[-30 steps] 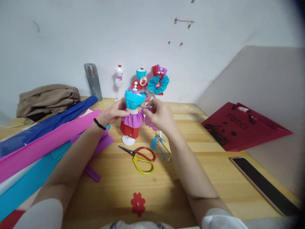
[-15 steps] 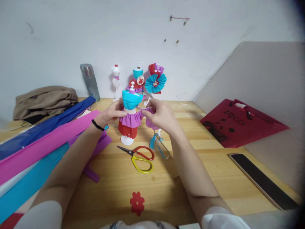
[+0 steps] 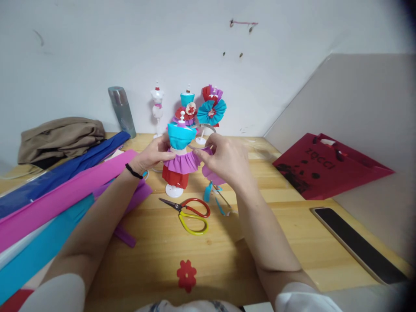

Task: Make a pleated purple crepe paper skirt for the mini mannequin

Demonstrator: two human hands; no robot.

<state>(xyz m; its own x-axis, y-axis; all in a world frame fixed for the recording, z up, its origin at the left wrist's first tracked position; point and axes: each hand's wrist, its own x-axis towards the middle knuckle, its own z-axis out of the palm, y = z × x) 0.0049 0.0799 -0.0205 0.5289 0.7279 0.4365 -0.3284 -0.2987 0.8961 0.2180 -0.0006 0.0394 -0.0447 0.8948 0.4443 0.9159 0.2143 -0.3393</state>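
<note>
Two hands at dress form (image 3: 180, 138) on worktop (image 3: 273, 242): left hand (image 3: 154, 155) thumb on its waist, right hand (image 3: 224, 158) pinching purple ruffle (image 3: 183, 163); scissors (image 3: 185, 213) on near side.

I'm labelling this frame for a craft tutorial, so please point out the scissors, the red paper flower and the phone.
Scissors (image 3: 194, 232): head view, on the yellow handle loop.
Red paper flower (image 3: 181, 275): head view, on a left petal.
Phone (image 3: 357, 242): head view, on the dark face.
</note>
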